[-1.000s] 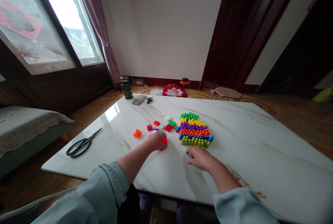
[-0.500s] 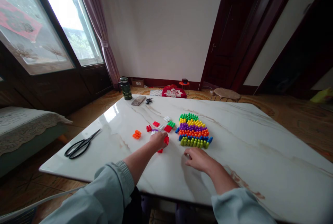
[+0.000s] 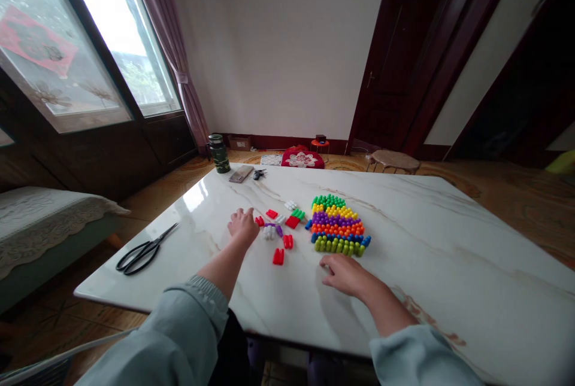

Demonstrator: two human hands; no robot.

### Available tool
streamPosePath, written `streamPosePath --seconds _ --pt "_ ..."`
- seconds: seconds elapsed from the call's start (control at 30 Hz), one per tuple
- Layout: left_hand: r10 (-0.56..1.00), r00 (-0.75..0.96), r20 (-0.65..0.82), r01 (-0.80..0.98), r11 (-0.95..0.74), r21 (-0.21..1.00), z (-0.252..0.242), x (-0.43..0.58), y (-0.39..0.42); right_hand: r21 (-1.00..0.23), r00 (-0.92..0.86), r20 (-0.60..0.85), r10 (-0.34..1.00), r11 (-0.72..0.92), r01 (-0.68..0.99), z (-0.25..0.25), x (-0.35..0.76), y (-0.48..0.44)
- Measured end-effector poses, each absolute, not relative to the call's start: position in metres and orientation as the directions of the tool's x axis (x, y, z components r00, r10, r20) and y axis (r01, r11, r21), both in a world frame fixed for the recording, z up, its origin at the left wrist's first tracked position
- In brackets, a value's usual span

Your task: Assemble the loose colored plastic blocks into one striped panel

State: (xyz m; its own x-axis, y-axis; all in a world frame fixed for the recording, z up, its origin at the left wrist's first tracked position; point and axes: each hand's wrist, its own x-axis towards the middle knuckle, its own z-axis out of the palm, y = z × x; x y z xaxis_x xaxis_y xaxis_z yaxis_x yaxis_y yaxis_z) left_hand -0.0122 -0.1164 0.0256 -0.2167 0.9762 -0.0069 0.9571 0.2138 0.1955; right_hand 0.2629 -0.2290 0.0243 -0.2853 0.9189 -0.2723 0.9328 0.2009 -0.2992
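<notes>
My left hand (image 3: 243, 225) is over the left side of the loose pieces, its bent fingers apart. It covers the spot where the orange pieces lay, so they are hidden. Right beside it are a small red piece (image 3: 259, 221) and white pieces (image 3: 269, 233). Nearer me lie two red clusters of short rounded plastic pieces (image 3: 278, 256). My right hand (image 3: 344, 273) rests low over the tabletop, thumb and forefinger apart, nothing visible between them. Just beyond it stands a block of beadlike pieces (image 3: 336, 224) in green, yellow, purple, orange, blue and olive rows.
Black-handled scissors (image 3: 141, 255) lie at the left of the marble-patterned table (image 3: 431, 236). At the far left corner are a camouflage flask (image 3: 218, 153), a phone (image 3: 241, 174) and keys (image 3: 258, 175). Green pieces (image 3: 297, 214) lie between the loose reds and the coloured block.
My left hand has moved left, from the red pieces to where the orange pieces lay. The red clusters are now uncovered. My right hand has stayed about where it was.
</notes>
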Motion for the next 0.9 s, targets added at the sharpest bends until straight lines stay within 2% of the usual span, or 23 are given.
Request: streamPosePath --seconds 0.1,0.3,0.37,0.47,0.6,0.73,0.9 --pt "0.960 -0.256 -0.111 0.936 0.275 0.219 0.018 -0.029 -0.113 -0.295 -0.283 -0.280 0.917 0.198 0.935 0.025 0.262 -0.228" --pt "0.979 -0.128 -0.159 0.926 0.176 0.334 0.008 -0.040 -0.108 -0.286 -0.274 -0.292 0.916 0.190 0.939 0.024 0.261 -0.226" --pt "0.982 -0.099 -0.160 0.911 0.154 0.382 0.008 -0.038 -0.107 -0.286 -0.278 -0.290 0.916 0.194 0.938 0.024 0.260 -0.226" --pt "0.994 -0.070 -0.088 0.905 0.101 0.414 0.009 -0.030 -0.104 -0.292 -0.286 -0.278 0.917 0.203 0.935 0.025 0.259 -0.226" --pt "0.999 -0.031 -0.017 0.925 0.035 0.380 0.006 -0.019 -0.101 -0.291 -0.288 -0.274 0.918 0.206 0.934 0.028 0.258 -0.228" --pt "0.999 -0.009 -0.051 0.950 0.025 0.311 0.003 -0.011 -0.104 -0.294 -0.297 -0.265 0.917 0.217 0.931 0.028 0.258 -0.228" --pt "0.993 -0.080 -0.088 0.957 0.102 0.273 0.018 -0.008 -0.109 -0.291 -0.300 -0.261 0.918 0.221 0.931 0.031 0.258 -0.231"
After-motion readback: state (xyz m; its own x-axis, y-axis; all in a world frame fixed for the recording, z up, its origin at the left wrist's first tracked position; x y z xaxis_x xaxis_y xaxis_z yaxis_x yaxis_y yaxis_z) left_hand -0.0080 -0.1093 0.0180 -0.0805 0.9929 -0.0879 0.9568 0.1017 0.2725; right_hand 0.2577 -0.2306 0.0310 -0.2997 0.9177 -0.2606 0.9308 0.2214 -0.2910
